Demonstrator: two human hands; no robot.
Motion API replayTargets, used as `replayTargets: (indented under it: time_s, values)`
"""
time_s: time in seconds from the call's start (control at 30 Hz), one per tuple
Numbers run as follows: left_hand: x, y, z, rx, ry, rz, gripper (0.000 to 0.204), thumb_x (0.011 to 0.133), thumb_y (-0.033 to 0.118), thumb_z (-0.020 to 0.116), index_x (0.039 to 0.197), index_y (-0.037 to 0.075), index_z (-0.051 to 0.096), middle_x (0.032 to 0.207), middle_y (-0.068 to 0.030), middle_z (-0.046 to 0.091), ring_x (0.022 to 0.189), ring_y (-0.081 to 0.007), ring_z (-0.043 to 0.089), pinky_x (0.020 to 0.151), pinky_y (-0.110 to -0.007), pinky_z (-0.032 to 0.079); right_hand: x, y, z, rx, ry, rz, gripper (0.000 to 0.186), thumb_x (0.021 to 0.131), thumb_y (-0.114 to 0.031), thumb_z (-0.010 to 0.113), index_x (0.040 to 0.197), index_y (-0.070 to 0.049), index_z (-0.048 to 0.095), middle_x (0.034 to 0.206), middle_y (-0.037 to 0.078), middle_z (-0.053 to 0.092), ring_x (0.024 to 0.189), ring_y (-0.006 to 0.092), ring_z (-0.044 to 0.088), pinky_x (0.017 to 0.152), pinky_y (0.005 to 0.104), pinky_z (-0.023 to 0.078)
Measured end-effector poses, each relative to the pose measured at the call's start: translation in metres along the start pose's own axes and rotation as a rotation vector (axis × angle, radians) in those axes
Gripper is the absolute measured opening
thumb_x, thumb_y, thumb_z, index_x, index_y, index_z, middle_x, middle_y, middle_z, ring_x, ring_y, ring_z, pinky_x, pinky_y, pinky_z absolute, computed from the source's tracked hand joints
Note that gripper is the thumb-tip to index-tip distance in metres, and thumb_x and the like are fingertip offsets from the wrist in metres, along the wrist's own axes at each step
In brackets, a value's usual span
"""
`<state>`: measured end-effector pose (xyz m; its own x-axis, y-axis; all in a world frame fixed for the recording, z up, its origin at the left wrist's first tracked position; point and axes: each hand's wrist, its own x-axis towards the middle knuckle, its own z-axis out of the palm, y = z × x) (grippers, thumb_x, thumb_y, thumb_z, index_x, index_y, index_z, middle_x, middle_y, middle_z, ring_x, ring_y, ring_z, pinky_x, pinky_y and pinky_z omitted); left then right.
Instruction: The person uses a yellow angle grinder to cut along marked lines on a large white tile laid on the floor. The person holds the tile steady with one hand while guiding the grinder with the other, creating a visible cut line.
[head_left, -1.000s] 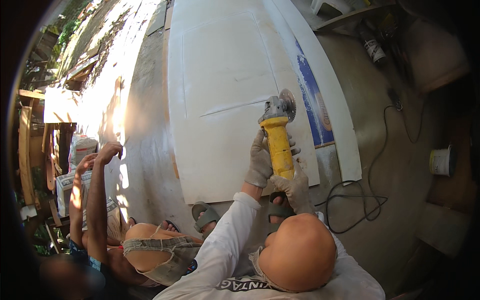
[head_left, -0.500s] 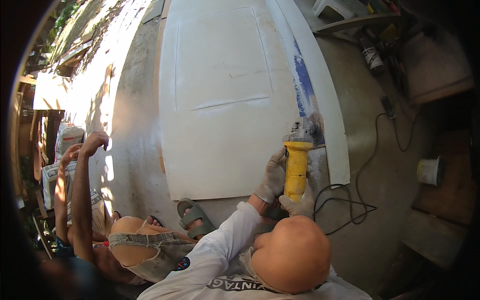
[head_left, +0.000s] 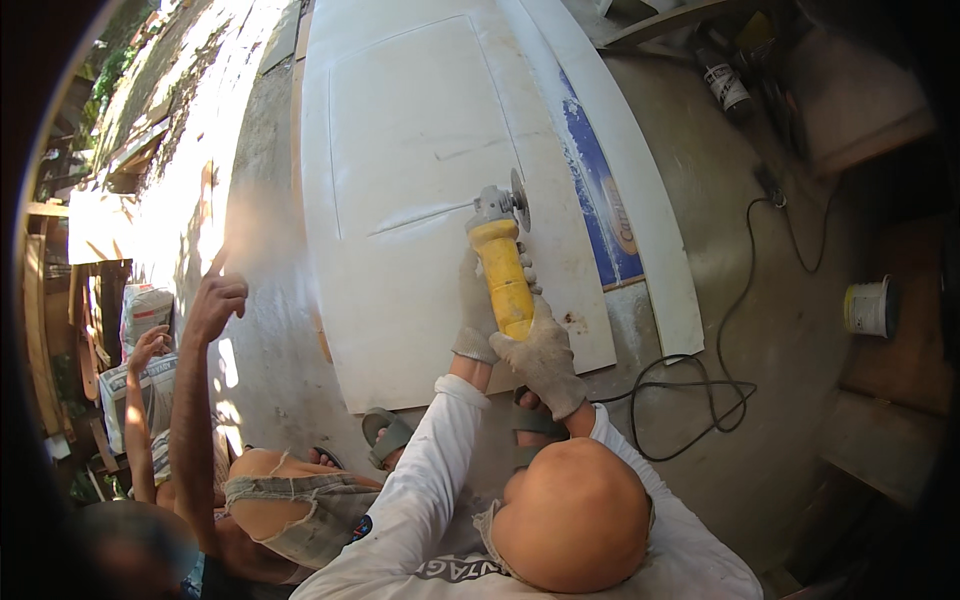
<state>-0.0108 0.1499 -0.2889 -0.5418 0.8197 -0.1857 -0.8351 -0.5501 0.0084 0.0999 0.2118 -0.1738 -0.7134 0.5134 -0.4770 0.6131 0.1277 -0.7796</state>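
Both my gloved hands grip a yellow angle grinder (head_left: 505, 275). My left hand (head_left: 474, 318) wraps the body from the left side. My right hand (head_left: 541, 358) holds its rear end, where the cord leaves. The grinder's disc (head_left: 519, 199) stands on edge over a large white sheet (head_left: 410, 130) lying on the concrete floor. The disc sits at the right end of a thin line (head_left: 420, 215) running across the sheet. A faint rectangular outline is marked on the sheet.
Another person crouches at my left with a raised hand (head_left: 214, 300) beside the sheet's left edge. A blue-printed white panel (head_left: 600, 200) lies along the sheet's right side. A black cord (head_left: 690, 400) loops on the floor; a white bucket (head_left: 868, 307) and a spray can (head_left: 726, 86) stand farther right.
I have swung the grinder from the sheet's right edge back left, onto the line in the middle of the sheet. The other person's raised arm has shifted right.
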Motion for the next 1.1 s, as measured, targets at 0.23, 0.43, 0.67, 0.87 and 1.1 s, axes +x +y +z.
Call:
replayTargets:
  time_s: [0.23, 0.43, 0.67, 0.87, 1.1]
  values:
    - [-0.013, -0.004, 0.015, 0.058, 0.081, 0.032, 0.074, 0.107, 0.064, 0.050, 0.142, 0.000, 0.058, 0.115, -0.0145, 0.072, 0.095, -0.0285, 0.075, 0.090, -0.049, 0.064, -0.011, 0.007, -0.007, 0.155, -0.070, -0.038, 0.064, 0.083, -0.019, 0.080, 0.138, 0.005, 0.055, 0.107, 0.026, 0.074, 0.093, 0.0395, 0.076, 0.085, 0.0471, 0.062]
    - [-0.019, -0.057, 0.029, 0.113, 0.182, 0.006, 0.073, 0.109, 0.063, 0.045, 0.144, 0.000, 0.057, 0.122, -0.0171, 0.071, 0.108, -0.0305, 0.073, 0.103, -0.054, 0.058, -0.040, 0.025, -0.037, 0.390, -0.043, 0.015, 0.064, 0.083, -0.015, 0.085, 0.139, 0.002, 0.058, 0.103, 0.011, 0.073, 0.079, 0.0183, 0.069, 0.068, 0.0324, 0.058]
    - [-0.021, -0.084, 0.020, 0.034, 0.195, -0.138, 0.071, 0.110, 0.063, 0.044, 0.141, 0.002, 0.060, 0.116, -0.0170, 0.074, 0.098, -0.0298, 0.075, 0.092, -0.047, 0.064, -0.053, 0.072, -0.041, 0.214, 0.108, 0.004, 0.069, 0.083, -0.015, 0.087, 0.143, 0.002, 0.057, 0.099, 0.009, 0.071, 0.073, 0.0150, 0.066, 0.063, 0.0313, 0.057]
    - [-0.025, -0.082, 0.017, 0.059, 0.205, -0.100, 0.070, 0.109, 0.063, 0.044, 0.142, 0.003, 0.060, 0.115, -0.0141, 0.072, 0.094, -0.0288, 0.074, 0.090, -0.049, 0.063, -0.056, 0.055, -0.043, 0.150, 0.046, 0.154, 0.073, 0.083, -0.016, 0.087, 0.148, -0.003, 0.056, 0.101, 0.011, 0.074, 0.078, 0.0162, 0.071, 0.067, 0.0324, 0.058]
    - [-0.032, -0.073, 0.031, 0.000, 0.198, -0.039, 0.070, 0.109, 0.061, 0.046, 0.146, 0.002, 0.056, 0.117, -0.0161, 0.071, 0.097, -0.0323, 0.074, 0.093, -0.053, 0.062, -0.059, 0.023, -0.044, 0.161, -0.017, 0.178, 0.075, 0.086, -0.021, 0.082, 0.152, -0.002, 0.051, 0.104, 0.016, 0.077, 0.083, 0.0252, 0.076, 0.076, 0.0389, 0.061]
